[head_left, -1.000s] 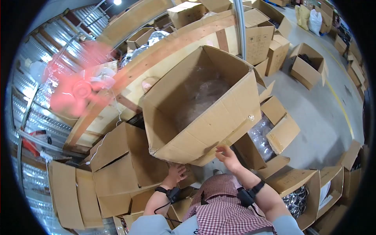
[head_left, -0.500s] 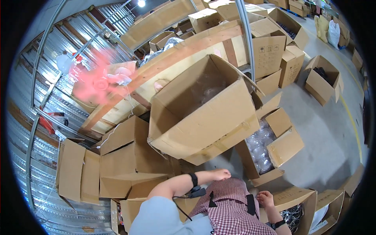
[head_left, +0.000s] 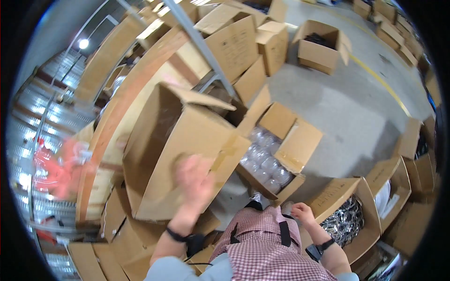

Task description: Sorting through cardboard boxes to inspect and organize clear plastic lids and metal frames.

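Note:
My left hand [head_left: 194, 180] is raised in front of the side of a large open cardboard box [head_left: 183, 154]. Motion smears its fingers, and I cannot tell whether it touches the cardboard. The box is tilted, with its dark inside partly showing. My right hand [head_left: 303, 213] hangs beside my checked apron [head_left: 262, 239], fingers loosely bent and apart, holding nothing. Close to that hand stands an open carton [head_left: 337, 194] of shiny dark metal-looking pieces [head_left: 344, 220]. Ahead of my apron, another open carton [head_left: 299, 145] holds clear plastic rounded items [head_left: 265, 159].
A spinning pink fan [head_left: 61, 168] is at the left, near a wooden panel [head_left: 105, 154]. A metal post [head_left: 201, 47] rises behind the large box. Farther off, an open carton [head_left: 321, 49] sits on the grey floor [head_left: 349, 112]. More cartons [head_left: 386, 185] line the right.
The view has swung right, so the boxes and fan appear farther left. My left hand has moved from before my apron to the large box's side. My right hand remains low beside my body.

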Demonstrator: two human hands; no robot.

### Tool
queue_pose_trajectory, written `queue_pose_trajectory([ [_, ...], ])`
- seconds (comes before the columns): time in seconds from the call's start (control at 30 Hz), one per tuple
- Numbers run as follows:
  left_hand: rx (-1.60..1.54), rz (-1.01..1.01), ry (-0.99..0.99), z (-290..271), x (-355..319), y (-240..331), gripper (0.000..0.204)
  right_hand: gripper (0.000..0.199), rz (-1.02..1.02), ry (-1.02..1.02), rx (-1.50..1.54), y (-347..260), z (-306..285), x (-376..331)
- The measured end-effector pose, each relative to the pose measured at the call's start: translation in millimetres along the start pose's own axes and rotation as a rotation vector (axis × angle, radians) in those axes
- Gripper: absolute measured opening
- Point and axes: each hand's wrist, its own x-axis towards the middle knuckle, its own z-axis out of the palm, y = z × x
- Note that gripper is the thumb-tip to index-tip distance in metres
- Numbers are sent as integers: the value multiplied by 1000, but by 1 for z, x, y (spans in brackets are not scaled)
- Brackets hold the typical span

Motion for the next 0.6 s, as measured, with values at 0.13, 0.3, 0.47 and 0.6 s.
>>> queue_pose_trajectory([
  [0.13,180,-328,28,-64,-22,-80,65,21,-48,-43,-127,-13,48,43],
  [0.3,-263,-664,-292,-73,-35,-131,38,42,-247,-289,-441,-51,150,90],
  [0.47,-234,-359,-376,-83,27,-91,31,62,44,-371,-162,-83,245,97],
  [0.6,-291,-180,-406,-94,68,-38,35,40,226,-500,28,-87,257,101],
])
